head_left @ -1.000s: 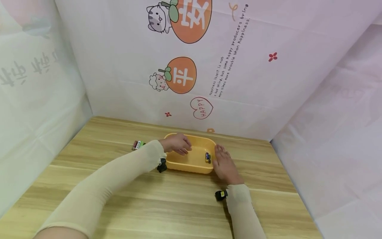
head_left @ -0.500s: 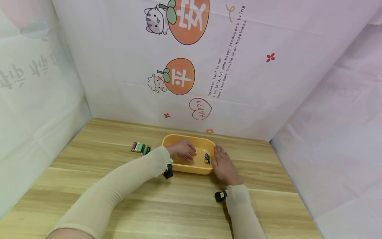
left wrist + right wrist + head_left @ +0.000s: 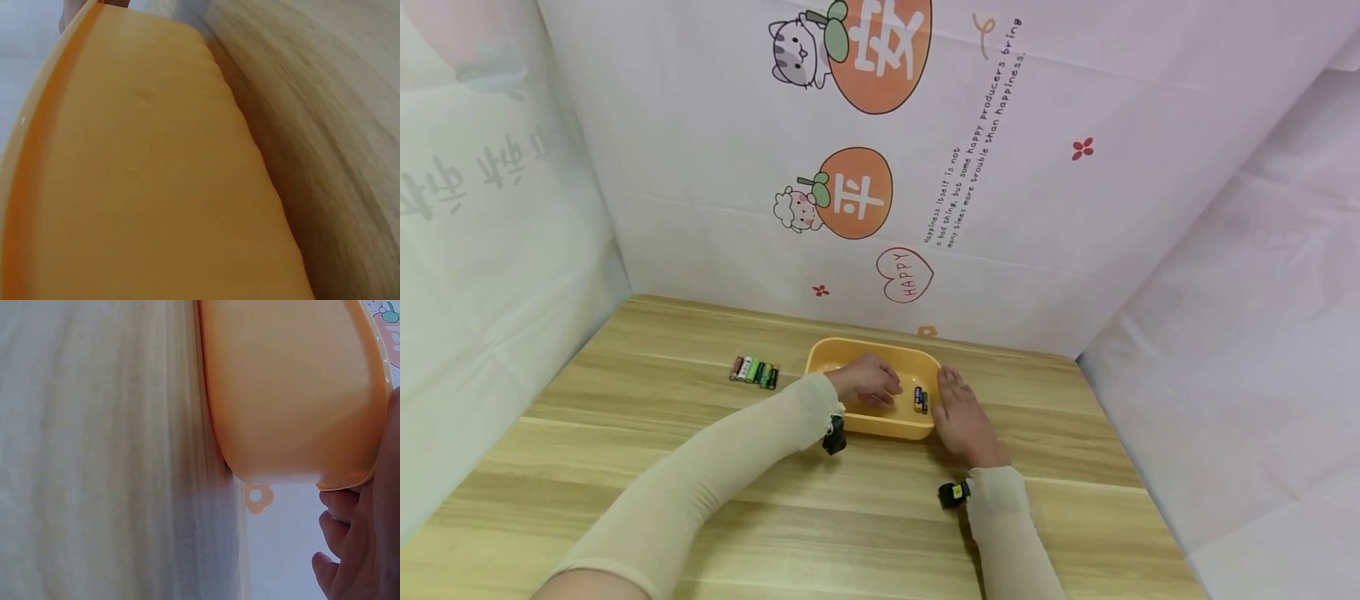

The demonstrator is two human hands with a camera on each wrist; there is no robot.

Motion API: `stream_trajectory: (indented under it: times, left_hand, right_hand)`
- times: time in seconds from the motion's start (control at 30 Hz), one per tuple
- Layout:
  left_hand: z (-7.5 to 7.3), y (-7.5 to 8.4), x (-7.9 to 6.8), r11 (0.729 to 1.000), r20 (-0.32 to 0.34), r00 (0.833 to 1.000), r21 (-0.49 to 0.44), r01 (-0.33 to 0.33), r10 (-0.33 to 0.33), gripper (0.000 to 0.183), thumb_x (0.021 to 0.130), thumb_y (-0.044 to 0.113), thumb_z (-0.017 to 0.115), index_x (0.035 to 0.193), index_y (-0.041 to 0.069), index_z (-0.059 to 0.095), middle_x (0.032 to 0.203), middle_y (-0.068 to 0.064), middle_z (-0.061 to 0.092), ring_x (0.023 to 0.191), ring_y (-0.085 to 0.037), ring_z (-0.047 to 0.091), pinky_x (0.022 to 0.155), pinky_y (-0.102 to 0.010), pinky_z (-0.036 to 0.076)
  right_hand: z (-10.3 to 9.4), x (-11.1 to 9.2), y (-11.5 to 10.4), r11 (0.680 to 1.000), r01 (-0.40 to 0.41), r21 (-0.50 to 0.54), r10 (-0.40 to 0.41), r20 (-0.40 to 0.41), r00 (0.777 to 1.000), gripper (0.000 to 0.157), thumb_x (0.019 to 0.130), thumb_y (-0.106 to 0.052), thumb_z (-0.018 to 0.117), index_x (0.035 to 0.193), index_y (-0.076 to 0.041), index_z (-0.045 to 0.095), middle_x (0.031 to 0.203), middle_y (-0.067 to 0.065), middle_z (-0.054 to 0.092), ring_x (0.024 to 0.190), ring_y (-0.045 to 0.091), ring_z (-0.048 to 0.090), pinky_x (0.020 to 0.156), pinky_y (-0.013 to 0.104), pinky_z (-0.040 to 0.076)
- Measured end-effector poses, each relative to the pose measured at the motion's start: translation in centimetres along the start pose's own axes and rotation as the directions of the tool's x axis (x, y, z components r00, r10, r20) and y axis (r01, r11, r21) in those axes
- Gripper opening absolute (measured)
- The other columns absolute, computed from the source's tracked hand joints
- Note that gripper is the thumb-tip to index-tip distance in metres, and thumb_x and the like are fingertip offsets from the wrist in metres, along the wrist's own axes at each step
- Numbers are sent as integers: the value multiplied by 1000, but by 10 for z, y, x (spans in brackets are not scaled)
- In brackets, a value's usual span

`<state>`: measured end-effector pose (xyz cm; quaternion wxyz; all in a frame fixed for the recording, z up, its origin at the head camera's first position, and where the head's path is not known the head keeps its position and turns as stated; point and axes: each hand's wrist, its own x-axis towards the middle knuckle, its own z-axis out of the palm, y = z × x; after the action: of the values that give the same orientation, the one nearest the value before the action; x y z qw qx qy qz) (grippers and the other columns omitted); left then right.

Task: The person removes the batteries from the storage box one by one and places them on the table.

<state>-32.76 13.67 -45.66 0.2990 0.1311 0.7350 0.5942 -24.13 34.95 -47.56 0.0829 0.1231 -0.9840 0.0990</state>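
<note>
A yellow-orange plastic bin (image 3: pixel 880 427) stands near the back of the wooden table. My left hand (image 3: pixel 868 381) is down inside it, palm lowered and fingers loosely bent. Nothing shows held in them, though the undersides of the fingertips are hidden. Just right of those fingers, a blue-and-gold battery (image 3: pixel 918 399) and a dark green one (image 3: pixel 924 403) lie side by side on the bin floor. My right hand (image 3: pixel 966 421) rests along the bin's right end, fingers extended by the rim. In the right wrist view its fingers (image 3: pixel 337 531) show beside the bin's corner.
Left of the bin, several batteries (image 3: pixel 754 371) of mixed colours lie in a neat row on the table (image 3: pixel 820 517). Printed cloth walls (image 3: pixel 1000 275) enclose the back and both sides. Each wrist wears a small black camera (image 3: pixel 834 435).
My left hand has moved right inside the bin, towards the two batteries there. As the forearm shifted, the battery row came into full view. The right hand keeps its place.
</note>
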Motion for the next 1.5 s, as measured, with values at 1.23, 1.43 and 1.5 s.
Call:
stream_trajectory:
  times: [1.23,1.43,1.5]
  left_hand:
    - [46,1,31,984,-140,989,168,67,-44,11,79,1,72,71,2,64,68,-7,58,55,-21,61,45,-29,53]
    - [51,2,33,982,-136,989,171,75,-52,5,80,1,71,77,-1,68,73,-10,63,56,-21,61,45,-31,53]
    - [53,-1,35,974,-136,989,210,79,-51,5,78,-1,71,73,-2,68,69,-11,63,53,-21,59,44,-31,52]
  right_hand:
    - [4,3,-1,999,25,35,-25,3,1000,59,100,-13,40,152,4,17,157,20,20,145,33,14,117,49,16]
    - [0,0,0,999,22,39,-22,-7,1000,58,100,-12,41,151,6,20,156,21,22,145,34,15,116,51,18]
    - [2,-3,0,999,21,37,-20,-7,1000,58,99,-12,41,151,7,21,156,22,23,144,35,16,116,51,19]
